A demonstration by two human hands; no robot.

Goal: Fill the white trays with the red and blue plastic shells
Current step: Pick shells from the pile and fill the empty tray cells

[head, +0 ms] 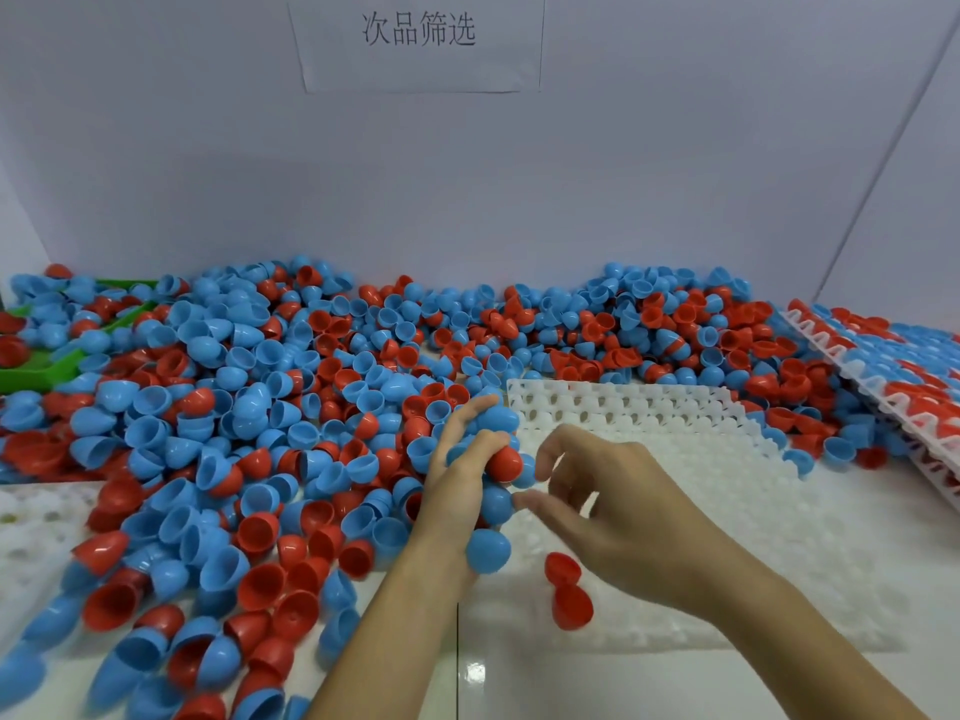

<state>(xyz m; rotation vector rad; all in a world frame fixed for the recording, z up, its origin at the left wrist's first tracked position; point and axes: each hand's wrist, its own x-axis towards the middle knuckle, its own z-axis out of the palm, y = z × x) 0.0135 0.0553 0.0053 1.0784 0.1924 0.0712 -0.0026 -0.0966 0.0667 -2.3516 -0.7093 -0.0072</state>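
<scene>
We are loading the tray (675, 407): our left hand (462, 475) is gripping a stack of shells (498, 475) over it, while our right hand (597, 506), half open and holding nothing, is reaching in (the next move, probably, is pinching one off for a pocket).

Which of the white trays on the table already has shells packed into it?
The white plastic tray at the far right, propped at a slant: it holds rows of red and blue shells. The tray under the hands shows bare pockets.
</scene>
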